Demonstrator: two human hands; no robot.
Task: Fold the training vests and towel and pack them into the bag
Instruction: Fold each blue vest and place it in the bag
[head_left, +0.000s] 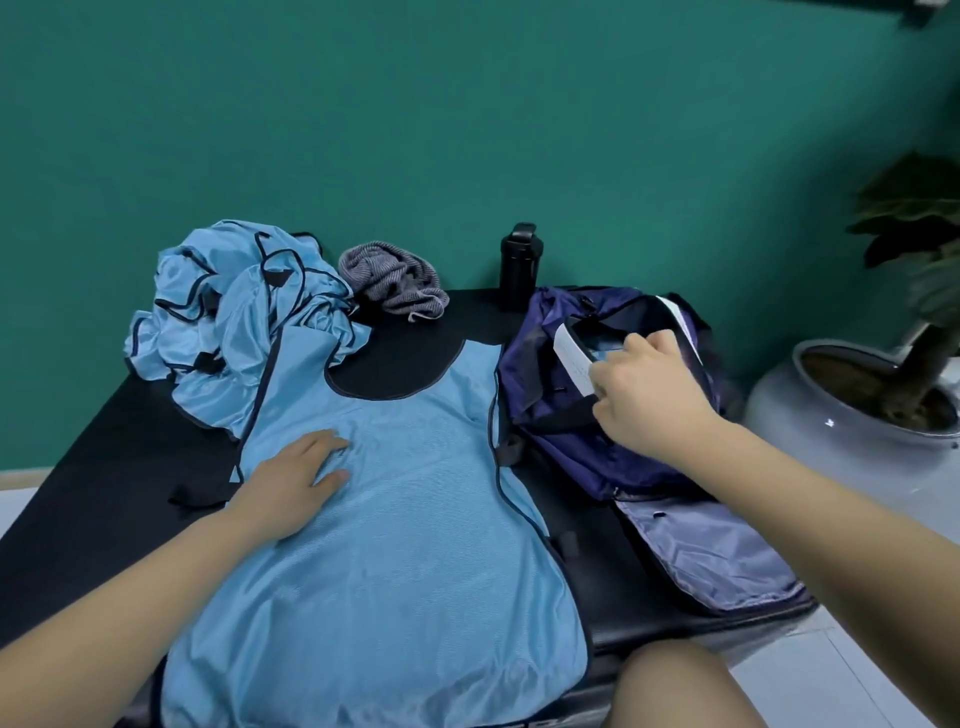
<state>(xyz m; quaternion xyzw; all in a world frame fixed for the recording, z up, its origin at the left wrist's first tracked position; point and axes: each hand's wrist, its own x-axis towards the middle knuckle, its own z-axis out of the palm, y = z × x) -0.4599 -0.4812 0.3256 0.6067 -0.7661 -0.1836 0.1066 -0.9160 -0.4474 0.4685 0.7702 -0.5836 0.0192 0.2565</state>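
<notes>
**Knee (685, 686), spread vest (395, 519) and bag (540, 374): hazards before the fold**

Nearest the viewer, a bare knee meets the desk (93, 467) edge, with the vest's hem overhanging just beside it. Left hand (296, 478) lies flat, fingers straight, pressing the vest's upper left part. Right hand (644, 395) sits at the bag's open mouth, fingers curled beside a white tag (571, 358); whether it grips the rim cannot be told. Remaining vests form a crumpled heap (218, 322) at far left, overlapping the spread vest's shoulder; the towel (395, 280) lies bunched behind, near a black bottle (517, 270).

Probable risks:
- the slick fabric may slide off the near edge, since only one hand pins it
- a fold may drag the heap along, as their straps overlap
- the vest's right edge touches the bag, so a fold from that side could snag on it
- the soft bag mouth may collapse if released
</notes>
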